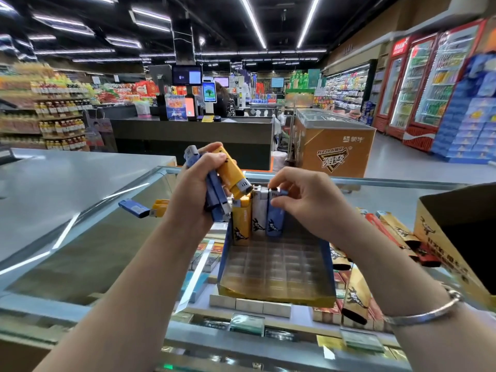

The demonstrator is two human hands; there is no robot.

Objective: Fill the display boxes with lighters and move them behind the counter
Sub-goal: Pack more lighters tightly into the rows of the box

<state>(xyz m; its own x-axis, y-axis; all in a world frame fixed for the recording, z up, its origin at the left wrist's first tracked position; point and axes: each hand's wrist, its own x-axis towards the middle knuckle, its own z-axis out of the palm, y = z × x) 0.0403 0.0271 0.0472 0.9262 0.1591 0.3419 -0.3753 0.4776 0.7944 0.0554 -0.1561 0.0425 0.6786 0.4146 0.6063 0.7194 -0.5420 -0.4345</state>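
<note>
A blue and yellow display box (276,272) with a clear slotted tray sits on the glass counter (107,237). Three lighters stand in its far row: yellow (241,221), white (259,213) and blue (275,220). My left hand (196,194) grips a bunch of lighters, several blue ones (214,194) and a yellow one (230,170) on top. My right hand (303,197) pinches the top of the blue lighter standing in the box.
A loose blue lighter (134,208) and a yellow one (158,208) lie on the glass to the left. Empty paper sleeves and a red lighter (397,237) lie to the right, beside an open cardboard box (456,232). Cigarette packs show under the glass.
</note>
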